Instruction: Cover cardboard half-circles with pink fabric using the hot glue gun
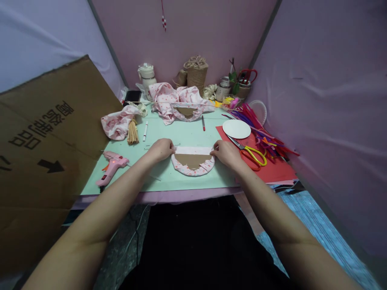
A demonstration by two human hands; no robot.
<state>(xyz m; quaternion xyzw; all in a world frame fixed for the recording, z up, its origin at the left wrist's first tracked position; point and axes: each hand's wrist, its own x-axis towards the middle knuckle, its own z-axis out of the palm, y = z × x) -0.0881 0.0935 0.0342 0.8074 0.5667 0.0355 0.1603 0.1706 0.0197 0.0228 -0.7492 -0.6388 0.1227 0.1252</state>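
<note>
In front of me on the pale green table top (165,131) lies a half-round piece of brown cardboard (190,160). Pink patterned fabric (195,172) is folded over its curved rim, and a pale fabric strip (193,150) runs along its straight far edge. My left hand (163,149) pinches the strip's left end at that corner. At the opposite corner my right hand (226,154) has its fingers closed on the right end. Both fingertips partly hide the corners. A pink glue gun (112,166) with a small lit red light rests to the left.
Scissors with yellow and orange handles (252,155) and a white paper plate (236,129) lie on red sheets (279,173) at right, near colourful pipe cleaners (266,133). Wooden sticks (133,132), a marker (145,131) and pink fabric (165,98) lie farther back. A large cardboard panel (48,161) stands at left.
</note>
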